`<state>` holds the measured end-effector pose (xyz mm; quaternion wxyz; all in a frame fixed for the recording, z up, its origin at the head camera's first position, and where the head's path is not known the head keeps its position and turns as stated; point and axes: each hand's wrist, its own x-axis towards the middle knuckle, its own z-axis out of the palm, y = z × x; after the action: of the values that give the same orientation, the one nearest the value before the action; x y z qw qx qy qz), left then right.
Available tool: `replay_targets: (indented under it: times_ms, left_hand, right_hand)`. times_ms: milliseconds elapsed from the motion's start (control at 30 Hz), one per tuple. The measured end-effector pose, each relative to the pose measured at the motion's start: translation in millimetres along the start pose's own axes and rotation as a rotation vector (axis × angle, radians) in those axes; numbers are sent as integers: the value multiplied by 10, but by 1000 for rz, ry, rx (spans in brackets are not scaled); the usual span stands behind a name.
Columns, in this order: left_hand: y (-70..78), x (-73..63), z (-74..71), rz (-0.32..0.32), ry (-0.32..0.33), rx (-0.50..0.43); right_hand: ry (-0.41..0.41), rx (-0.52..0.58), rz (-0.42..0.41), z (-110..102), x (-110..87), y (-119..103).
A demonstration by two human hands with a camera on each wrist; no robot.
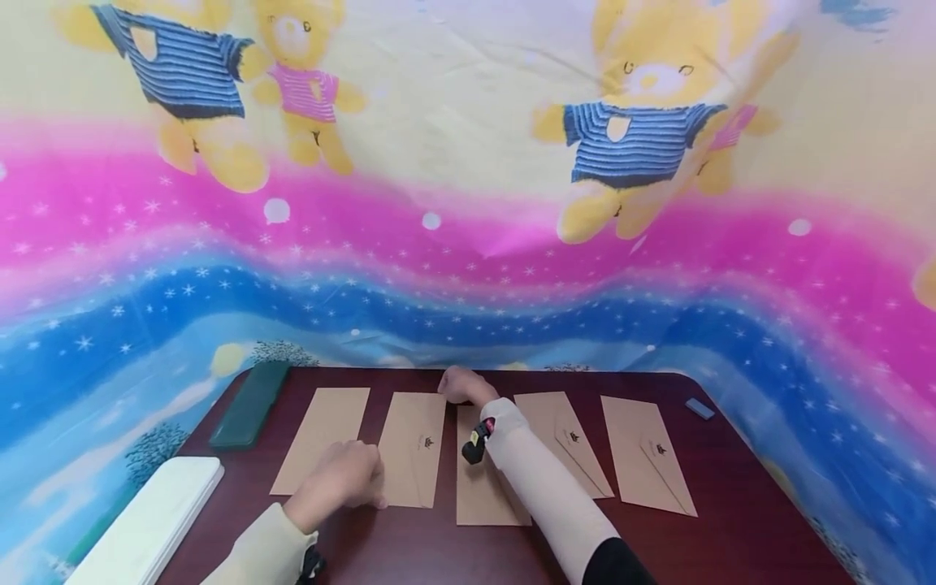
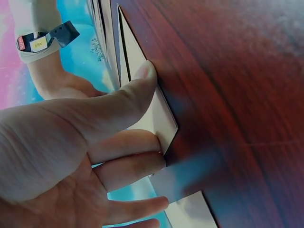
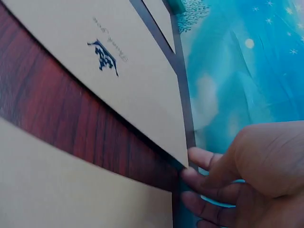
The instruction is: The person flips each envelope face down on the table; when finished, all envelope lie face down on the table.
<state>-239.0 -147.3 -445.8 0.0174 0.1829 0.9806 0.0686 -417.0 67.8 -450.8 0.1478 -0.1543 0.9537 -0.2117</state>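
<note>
A row of several brown paper envelopes lies on the dark red-brown table. My left hand (image 1: pixel 344 473) is at the near left corner of the second envelope from the left (image 1: pixel 409 455), which bears a crown print. In the left wrist view, thumb and fingers close around that corner of the envelope (image 2: pixel 164 116). Across from it, my right hand (image 1: pixel 464 385) has its fingertips at the same envelope's far right corner. The right wrist view shows thumb and index finger meeting at the corner, beside the crown print. The envelope lies flat on the table.
Left of the second envelope lies a plain envelope (image 1: pixel 329 422). The third envelope (image 1: pixel 478 496) lies partly under my right forearm; two more (image 1: pixel 566 435) (image 1: pixel 651 455) lie rightward. A green case (image 1: pixel 250 406), a white case (image 1: pixel 149 520) and a small blue-grey object (image 1: pixel 699 408) sit near the edges.
</note>
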Motion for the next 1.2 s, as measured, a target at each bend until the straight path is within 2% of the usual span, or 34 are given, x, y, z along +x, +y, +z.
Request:
replay_targets:
  times_ms: [133,300,433,733,967,1200]
  left_hand:
    - [8,13,-14,18,0,-6]
    - [-3,-19,-38,13,-26,-1]
    - [-13,-51,-49,26,-35,-17]
    - [-83,-98,-50,77,-12,-39]
    - [-137,-99,-22,156,28,-16]
    - [-125,-100,14,185,8,-60]
  right_hand:
    - [26,28,-59,-32,-46,84]
    - [53,67,-190,28,-31,203]
    - [73,76,-257,71,-22,263]
    - [96,96,-291,44,-17,315]
    - [119,111,-344,-49,-2,311]
    - [130,114,-357,-77,6,299]
